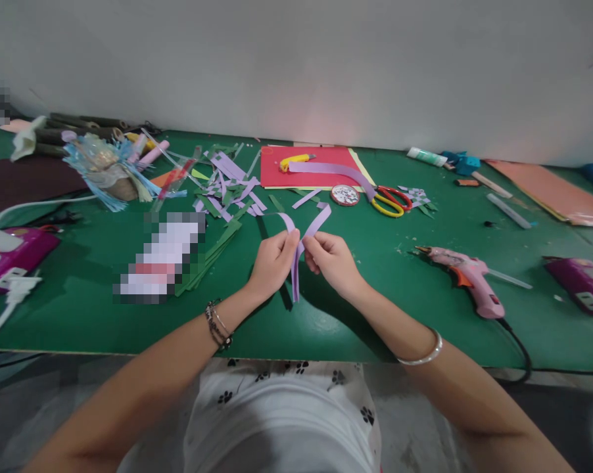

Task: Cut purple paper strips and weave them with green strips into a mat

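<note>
Between my hands, just above the green table, is a purple paper strip [296,279] whose two upper ends curl away to left and right and whose lower part hangs in a narrow fold. My left hand [275,261] pinches the left side of this paper between thumb and fingers. On the other side my right hand [333,263] pinches it too, its fingers curled in. The fingertips of both hands nearly meet. Beyond them lie a long purple strip [329,169], scissors [390,200] with red and yellow handles, and a round dotted disc [344,194].
A yellow cutter [296,161] rests on red paper [311,177]. Purple and green scraps [230,187] pile up at left, near green strips [210,259] and a blurred-out object [161,259]. A pink glue gun [467,276] with its cord lies right, before a purple power strip [580,282].
</note>
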{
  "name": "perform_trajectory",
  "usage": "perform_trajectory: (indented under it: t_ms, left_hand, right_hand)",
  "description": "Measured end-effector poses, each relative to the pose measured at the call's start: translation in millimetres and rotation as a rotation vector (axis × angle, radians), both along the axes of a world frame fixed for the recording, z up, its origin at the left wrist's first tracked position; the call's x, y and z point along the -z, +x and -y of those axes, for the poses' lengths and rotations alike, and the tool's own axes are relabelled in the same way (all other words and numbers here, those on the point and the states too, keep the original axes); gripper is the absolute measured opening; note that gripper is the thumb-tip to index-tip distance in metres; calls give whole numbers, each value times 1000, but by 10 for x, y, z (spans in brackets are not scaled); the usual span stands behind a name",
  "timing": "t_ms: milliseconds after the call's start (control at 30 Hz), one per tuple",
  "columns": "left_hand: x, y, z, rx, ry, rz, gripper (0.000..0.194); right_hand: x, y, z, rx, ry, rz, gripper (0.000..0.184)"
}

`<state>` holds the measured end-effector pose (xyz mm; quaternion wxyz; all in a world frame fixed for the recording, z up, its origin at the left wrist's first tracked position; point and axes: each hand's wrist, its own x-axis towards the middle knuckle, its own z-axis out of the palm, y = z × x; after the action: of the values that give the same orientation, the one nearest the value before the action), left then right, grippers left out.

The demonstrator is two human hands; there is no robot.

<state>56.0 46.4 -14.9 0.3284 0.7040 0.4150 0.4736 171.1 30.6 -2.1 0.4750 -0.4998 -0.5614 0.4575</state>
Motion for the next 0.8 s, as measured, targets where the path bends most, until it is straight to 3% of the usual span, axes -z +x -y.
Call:
perform_trajectory:
  t_ms: [133,267,633,800]
  left_hand:
    - [-6,0,0,59,48,-54,44]
    - [-1,-5,3,63,79,-92,42]
    - [-2,-9,-1,-53,78,8,41]
    - [-10,-27,-11,16,56,-6,41]
  right_hand:
    - [-22,17,-22,71,3,-47,36]
    - [-29,8,-13,-8,-40,-64,37]
    - [-12,30,-13,-48,-38,42,35]
    - [-39,42,-27,39,-28,24,34]
